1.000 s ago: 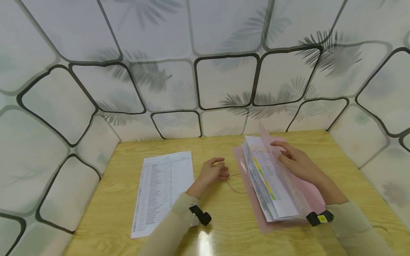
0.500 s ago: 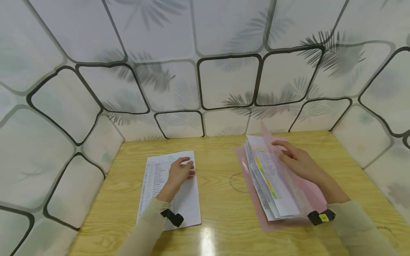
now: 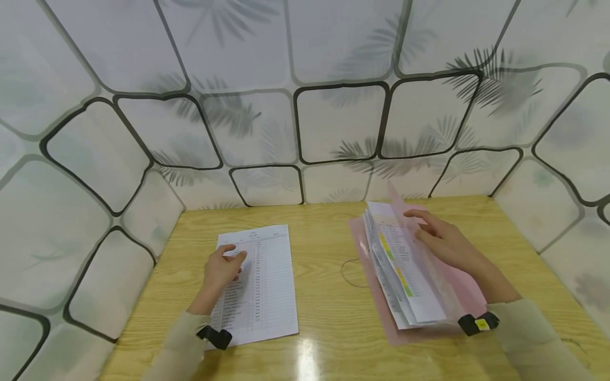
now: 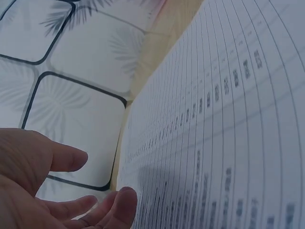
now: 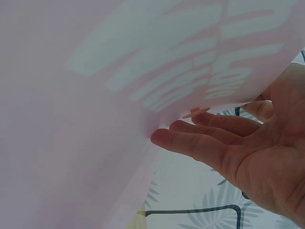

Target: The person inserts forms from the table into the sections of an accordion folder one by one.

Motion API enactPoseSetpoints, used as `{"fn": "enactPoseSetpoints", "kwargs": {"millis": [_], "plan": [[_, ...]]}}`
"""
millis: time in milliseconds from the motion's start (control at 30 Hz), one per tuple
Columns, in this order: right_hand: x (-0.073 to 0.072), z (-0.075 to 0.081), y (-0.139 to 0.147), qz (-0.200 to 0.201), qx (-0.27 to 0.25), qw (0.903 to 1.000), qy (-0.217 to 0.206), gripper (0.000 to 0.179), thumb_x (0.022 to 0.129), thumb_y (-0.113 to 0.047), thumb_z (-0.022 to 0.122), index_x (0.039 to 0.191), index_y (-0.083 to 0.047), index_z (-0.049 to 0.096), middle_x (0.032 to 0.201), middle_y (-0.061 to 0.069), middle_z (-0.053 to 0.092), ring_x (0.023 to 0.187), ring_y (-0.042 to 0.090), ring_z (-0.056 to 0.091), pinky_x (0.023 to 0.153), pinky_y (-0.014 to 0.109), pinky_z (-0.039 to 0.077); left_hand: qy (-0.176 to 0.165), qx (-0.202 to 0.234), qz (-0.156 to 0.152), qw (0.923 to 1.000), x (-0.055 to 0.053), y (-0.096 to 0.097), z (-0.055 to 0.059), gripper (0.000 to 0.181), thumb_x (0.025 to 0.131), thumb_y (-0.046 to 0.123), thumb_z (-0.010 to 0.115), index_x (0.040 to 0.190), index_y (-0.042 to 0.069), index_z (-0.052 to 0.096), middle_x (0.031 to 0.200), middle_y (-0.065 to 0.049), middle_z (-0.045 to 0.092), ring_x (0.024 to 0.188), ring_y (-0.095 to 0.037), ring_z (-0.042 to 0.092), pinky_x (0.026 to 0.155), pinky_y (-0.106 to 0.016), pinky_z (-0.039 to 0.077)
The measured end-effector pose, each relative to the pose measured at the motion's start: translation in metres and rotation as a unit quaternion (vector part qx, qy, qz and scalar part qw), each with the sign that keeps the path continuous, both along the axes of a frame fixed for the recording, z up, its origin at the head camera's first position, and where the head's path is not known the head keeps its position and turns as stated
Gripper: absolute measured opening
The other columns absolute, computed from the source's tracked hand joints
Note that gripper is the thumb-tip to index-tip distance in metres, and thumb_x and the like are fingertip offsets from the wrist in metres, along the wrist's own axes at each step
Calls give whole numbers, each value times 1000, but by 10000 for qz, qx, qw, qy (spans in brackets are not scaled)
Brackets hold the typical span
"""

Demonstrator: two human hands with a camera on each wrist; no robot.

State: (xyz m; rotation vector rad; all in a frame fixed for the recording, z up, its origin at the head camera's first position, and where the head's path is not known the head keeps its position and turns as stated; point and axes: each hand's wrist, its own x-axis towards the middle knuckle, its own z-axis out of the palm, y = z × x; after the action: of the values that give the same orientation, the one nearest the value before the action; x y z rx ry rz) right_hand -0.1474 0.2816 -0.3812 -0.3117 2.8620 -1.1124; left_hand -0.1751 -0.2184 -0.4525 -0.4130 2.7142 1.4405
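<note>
Pale wall covering with dark rounded outlines and grey fronds rises along the back, left and right edges of the yellow wood-grain table; a bright reflection lies far from its back edge

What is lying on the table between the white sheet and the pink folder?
A thin, curved string, reaching the left edge of the folder. The head view shows it, right of the sheet.

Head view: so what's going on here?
A person's right hand holds up the cover of a pink folder on a wood-grain table; papers lie inside. The left hand is over a printed sheet lying left of the folder, gripping nothing; whether it touches the sheet is hard to tell.
</note>
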Motion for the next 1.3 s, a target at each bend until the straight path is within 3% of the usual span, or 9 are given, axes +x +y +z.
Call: {"fn": "enactPoseSetpoints", "kwargs": {"millis": [100, 200, 400, 500, 600, 767, 1067, 1200, 1300], "plan": [[1, 1, -1, -8, -9, 10000, -16, 45, 111, -23, 49, 155, -16, 43, 155, 32, 49, 141, 57, 48, 103, 65, 49, -24, -267, 51, 9996, 4, -14, -1, 60, 101, 28, 66, 147, -6, 51, 108, -29, 73, 69, -19, 71, 58, -28, 58], [1, 1, -1, -7, -20, 10000, -12, 45, 111, -23, 49, 155, -16, 43, 155, 31, 49, 141, 57, 48, 103, 65, 49, 114, -729, 65, 9973, 7, -26, -2, 62, 100, 28, 66, 146, -10, 50, 113, -34, 72, 78, -31, 74, 60, -29, 58], [2, 0, 0, 7, -10, 10000, 74, 44, 111, -22, 49, 154, -15, 44, 153, 31, 51, 138, 57, 51, 101, 64, 50, 142, -1547, 43, 9879, 11, -42, -3, 67, 98, 32, 70, 141, -15, 49, 123, -39, 66, 105, -48, 69, 79, -49, 59], [2, 0, 0, 38, -1, 9999, 106, 44, 111, -21, 49, 154, -15, 44, 151, 32, 52, 139, 58, 50, 100, 63, 51, -40, -1813, 29, 9834, 13, -45, -4, 70, 95, 36, 74, 136, -15, 50, 124, -40, 64, 102, -48, 68, 77, -51, 57], [2, -1, 0, 58, -4, 9999, 115, 44, 111, -20, 49, 154, -15, 44, 149, 33, 54, 139, 58, 50, 99, 62, 51, -221, -2035, -16, 9788, 13, -47, -5, 71, 93, 37, 77, 132, -15, 50, 120, -39, 65, 92, -43, 68, 67, -46, 54], [1, -2, 1, 55, 5, 9999, 131, 45, 111, -20, 50, 155, -15, 44, 147, 33, 56, 138, 57, 51, 98, 60, 52, -461, -2193, -86, 9745, 13, -48, -5, 64, 93, 36, 78, 127, -13, 53, 110, -33, 68, 78, -33, 65, 57, -35, 47], [2, -4, 0, 43, 21, 9999, 134, 46, 110, -20, 51, 155, -17, 45, 146, 33, 57, 135, 55, 54, 96, 58, 53, -565, -2091, -129, 9762, 10, -48, -8, 48, 94, 33, 78, 111, -10, 64, 97, -24, 71, 75, -29, 64, 56, -31, 45], [1, -4, 0, 52, -2, 9999, 119, 46, 110, -20, 51, 155, -17, 44, 148, 33, 55, 137, 56, 53, 97, 59, 52, -414, -2091, -281, 9766, 10, -50, -10, 42, 95, 30, 76, 104, -10, 69, 89, -20, 70, 71, -26, 61, 55, -30, 43], [0, -4, 0, 52, 0, 9999, 130, 45, 110, -20, 51, 155, -17, 44, 149, 33, 54, 138, 57, 52, 98, 61, 52, -116, -2029, -458, 9781, 11, -50, -10, 36, 97, 25, 72, 105, -10, 70, 89, -20, 71, 71, -25, 61, 56, -29, 43]]}}
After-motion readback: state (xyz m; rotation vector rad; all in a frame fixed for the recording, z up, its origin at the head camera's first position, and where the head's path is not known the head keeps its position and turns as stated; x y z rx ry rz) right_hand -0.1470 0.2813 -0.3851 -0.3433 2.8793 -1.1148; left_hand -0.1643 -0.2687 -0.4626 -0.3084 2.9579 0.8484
